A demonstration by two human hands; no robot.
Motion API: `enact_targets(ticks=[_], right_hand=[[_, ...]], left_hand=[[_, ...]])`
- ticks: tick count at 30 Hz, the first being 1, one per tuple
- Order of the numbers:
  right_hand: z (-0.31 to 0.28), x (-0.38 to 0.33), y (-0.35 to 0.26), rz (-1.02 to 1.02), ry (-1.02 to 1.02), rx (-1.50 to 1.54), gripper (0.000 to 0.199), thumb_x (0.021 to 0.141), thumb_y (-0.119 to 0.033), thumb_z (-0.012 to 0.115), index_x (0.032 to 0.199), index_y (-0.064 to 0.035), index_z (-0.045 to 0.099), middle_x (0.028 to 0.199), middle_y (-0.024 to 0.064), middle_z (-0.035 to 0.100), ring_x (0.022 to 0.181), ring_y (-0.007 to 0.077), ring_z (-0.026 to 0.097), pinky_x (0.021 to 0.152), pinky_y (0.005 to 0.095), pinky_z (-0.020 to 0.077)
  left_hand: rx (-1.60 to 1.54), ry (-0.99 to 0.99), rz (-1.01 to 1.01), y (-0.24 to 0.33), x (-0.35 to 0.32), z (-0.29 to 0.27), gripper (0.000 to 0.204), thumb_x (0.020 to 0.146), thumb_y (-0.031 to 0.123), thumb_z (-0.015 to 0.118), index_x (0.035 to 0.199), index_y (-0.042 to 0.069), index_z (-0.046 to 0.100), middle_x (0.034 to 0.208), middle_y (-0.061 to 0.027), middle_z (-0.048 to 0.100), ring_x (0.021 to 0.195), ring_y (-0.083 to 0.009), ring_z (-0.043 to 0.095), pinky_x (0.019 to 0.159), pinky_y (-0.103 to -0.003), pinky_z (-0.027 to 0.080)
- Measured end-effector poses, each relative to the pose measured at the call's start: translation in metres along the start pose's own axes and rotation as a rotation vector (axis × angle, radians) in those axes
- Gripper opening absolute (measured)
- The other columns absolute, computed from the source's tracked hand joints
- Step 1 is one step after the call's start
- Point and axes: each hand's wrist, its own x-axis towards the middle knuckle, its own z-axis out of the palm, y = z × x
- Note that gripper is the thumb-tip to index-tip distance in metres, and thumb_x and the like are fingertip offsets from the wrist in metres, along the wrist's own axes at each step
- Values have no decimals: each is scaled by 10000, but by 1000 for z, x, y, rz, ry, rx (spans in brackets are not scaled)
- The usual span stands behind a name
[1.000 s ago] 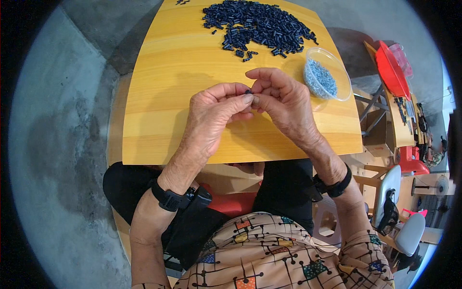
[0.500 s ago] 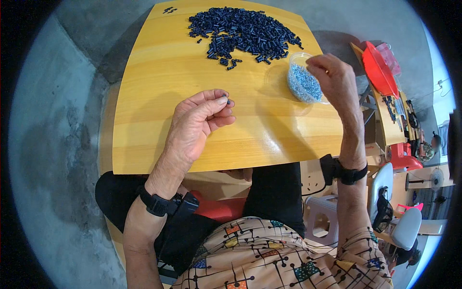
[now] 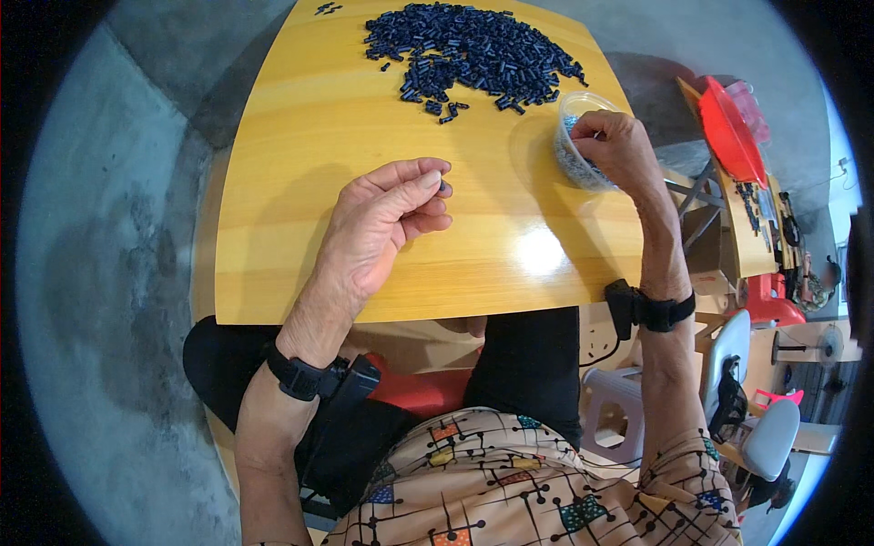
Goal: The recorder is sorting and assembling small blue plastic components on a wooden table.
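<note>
My left hand (image 3: 375, 218) is held over the near middle of the yellow table (image 3: 282, 209). Its thumb and fingers pinch a small black part (image 3: 444, 187), mostly covered by the fingers. At the right, my right hand (image 3: 621, 153) is at a round clear plastic tub (image 3: 566, 156), fingertips down inside its rim. The tub holds many small shiny silver-blue metal pieces. Those fingers are drawn together, and whatever is between them is hidden. Beyond both hands lies a wide heap of short black tube-shaped parts (image 3: 473, 55).
A few black pieces (image 3: 329, 8) lie apart at the far left corner. To the right, a second table (image 3: 742, 241) carries a red basin (image 3: 731, 132) and more dark parts. A pale plastic stool (image 3: 612, 414) stands below, and a grey wall (image 3: 100, 273) rises at the left.
My right hand has lowered from above the tub's rim, and its fingertips are now inside. My left hand keeps its pinch on the black part. The whole view has shifted slightly.
</note>
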Motion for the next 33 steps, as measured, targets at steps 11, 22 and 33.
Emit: enact_targets(ticks=[11,22,33], right_hand=[[11,12,5,-170,109,-195,138,700,-114,610,765,8,606,668,139,607,592,206,588,558,321,448],[6,8,-44,-390,419,114,147,757,-28,626,904,-12,621,798,86,636,642,114,580,585,246,464],[86,56,-66,-520,205,-157,184,727,-31,567,899,-49,629,821,141,599,742,328,598,665,395,486]], left_hand=[[194,62,88,1,4,4,164,817,134,624,926,13,632,772,-30,615,657,-81,563,630,-232,494],[1186,192,498,-3,18,4,105,701,70,664,783,4,663,738,-101,645,658,-167,611,604,-276,473],[1261,212,594,-6,25,-2,143,709,76,660,832,3,657,768,-113,641,685,-178,629,628,-268,489]])
